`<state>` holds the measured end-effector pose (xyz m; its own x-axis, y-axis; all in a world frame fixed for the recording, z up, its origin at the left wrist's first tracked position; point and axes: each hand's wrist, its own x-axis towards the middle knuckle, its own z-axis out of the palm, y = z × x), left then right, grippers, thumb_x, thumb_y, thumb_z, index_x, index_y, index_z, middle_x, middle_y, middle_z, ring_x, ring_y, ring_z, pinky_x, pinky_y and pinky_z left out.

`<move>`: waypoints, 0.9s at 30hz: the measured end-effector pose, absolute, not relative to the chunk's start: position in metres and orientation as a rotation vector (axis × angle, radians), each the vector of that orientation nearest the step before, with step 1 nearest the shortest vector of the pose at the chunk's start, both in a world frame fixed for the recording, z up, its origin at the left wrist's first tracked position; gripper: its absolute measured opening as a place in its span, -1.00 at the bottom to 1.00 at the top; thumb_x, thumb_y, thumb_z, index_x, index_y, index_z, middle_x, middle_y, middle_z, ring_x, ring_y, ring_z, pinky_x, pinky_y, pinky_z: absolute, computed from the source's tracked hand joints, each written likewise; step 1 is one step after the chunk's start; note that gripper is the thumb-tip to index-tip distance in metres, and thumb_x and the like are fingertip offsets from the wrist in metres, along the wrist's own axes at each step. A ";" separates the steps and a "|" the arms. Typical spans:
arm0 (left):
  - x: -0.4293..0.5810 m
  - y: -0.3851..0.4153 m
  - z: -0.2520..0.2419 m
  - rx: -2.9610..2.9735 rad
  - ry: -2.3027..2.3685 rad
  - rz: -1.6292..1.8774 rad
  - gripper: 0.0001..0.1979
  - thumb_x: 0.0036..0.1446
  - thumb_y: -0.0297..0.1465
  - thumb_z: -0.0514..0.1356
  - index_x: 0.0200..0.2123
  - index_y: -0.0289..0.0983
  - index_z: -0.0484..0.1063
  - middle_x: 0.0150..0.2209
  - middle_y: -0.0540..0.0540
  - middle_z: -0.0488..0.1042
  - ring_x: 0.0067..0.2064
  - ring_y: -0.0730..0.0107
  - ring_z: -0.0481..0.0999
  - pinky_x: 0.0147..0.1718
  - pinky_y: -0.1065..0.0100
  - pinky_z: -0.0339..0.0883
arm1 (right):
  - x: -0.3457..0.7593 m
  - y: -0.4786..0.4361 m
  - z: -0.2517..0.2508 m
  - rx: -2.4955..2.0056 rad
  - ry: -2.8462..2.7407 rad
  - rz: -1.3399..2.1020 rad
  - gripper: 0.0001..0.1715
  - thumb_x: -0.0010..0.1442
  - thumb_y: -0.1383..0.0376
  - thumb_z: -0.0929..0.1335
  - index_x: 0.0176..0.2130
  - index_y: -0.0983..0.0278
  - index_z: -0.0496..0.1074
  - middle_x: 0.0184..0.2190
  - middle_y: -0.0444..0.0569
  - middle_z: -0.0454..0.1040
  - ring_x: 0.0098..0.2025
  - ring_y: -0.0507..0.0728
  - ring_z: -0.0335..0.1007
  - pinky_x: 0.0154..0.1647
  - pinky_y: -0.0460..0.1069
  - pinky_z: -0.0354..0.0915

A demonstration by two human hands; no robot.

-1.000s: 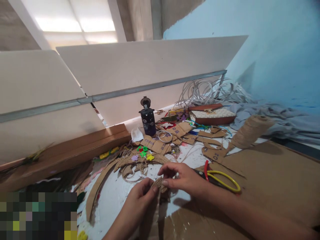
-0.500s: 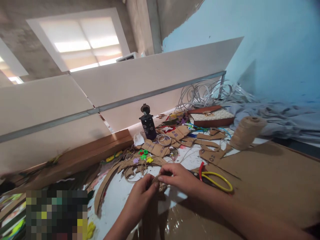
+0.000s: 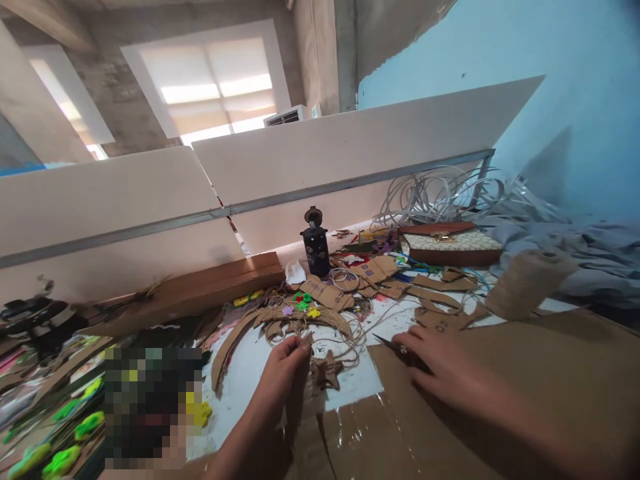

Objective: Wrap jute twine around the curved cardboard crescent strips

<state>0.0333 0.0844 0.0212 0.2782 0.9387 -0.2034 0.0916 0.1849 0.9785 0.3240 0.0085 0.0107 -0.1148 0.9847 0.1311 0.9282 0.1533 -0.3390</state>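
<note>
My left hand (image 3: 285, 365) is closed in a pinch on a small brown twine piece (image 3: 305, 339) just above the white table top (image 3: 245, 367). A star-shaped cardboard piece wrapped in twine (image 3: 327, 371) lies on the table right beside those fingers. My right hand (image 3: 443, 365) rests palm down on the big cardboard sheet (image 3: 525, 407), its fingers curled over the scissors (image 3: 387, 343). Only the dark blade tip shows; the handles are hidden under the hand.
A cardboard arc with small coloured flowers (image 3: 300, 308) and loose twine lies behind my hands. Farther back are a dark bottle (image 3: 316, 250), cardboard scraps (image 3: 373, 272), a patterned box (image 3: 453, 243), a twine spool (image 3: 530, 283) and coiled white cords (image 3: 440, 193). White partition boards (image 3: 350, 153) close the back.
My right hand has left the twine-wrapped piece and moved right onto the scissors, covering their yellow handles. The star piece now lies on the table. The view has swung left.
</note>
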 end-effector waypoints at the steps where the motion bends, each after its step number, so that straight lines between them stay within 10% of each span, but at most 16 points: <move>1: 0.033 0.085 0.020 1.220 1.118 0.822 -0.61 -0.07 -0.09 0.37 -0.41 -0.24 0.33 -0.52 0.07 0.39 -0.48 0.40 0.34 -0.46 0.40 0.13 | 0.325 0.004 0.005 -1.841 -2.109 0.248 -0.63 0.19 0.43 0.27 -0.04 0.22 0.49 -0.15 0.10 0.48 -0.13 0.26 0.42 -0.14 0.08 0.25; 17: 0.040 0.088 0.013 1.184 0.964 0.803 -0.56 -0.26 -0.08 0.48 -0.52 -0.26 0.41 -0.58 0.04 0.39 -0.54 0.46 0.30 -0.50 0.45 0.13 | 0.256 0.052 0.048 -1.230 -2.166 0.472 -0.55 0.25 0.28 0.41 0.13 0.24 0.47 0.09 0.11 0.50 0.15 0.28 0.37 0.16 0.14 0.26; 27: 0.039 0.087 0.008 1.189 0.914 0.719 -0.68 -0.09 -0.18 0.43 -0.44 -0.31 0.49 -0.48 -0.05 0.48 -0.43 0.39 0.37 -0.39 0.41 0.17 | 0.245 0.075 0.032 -1.163 -2.261 0.514 -0.83 0.32 0.25 0.40 -0.15 0.28 0.58 -0.23 -0.01 0.60 -0.14 0.16 0.48 -0.12 0.00 0.27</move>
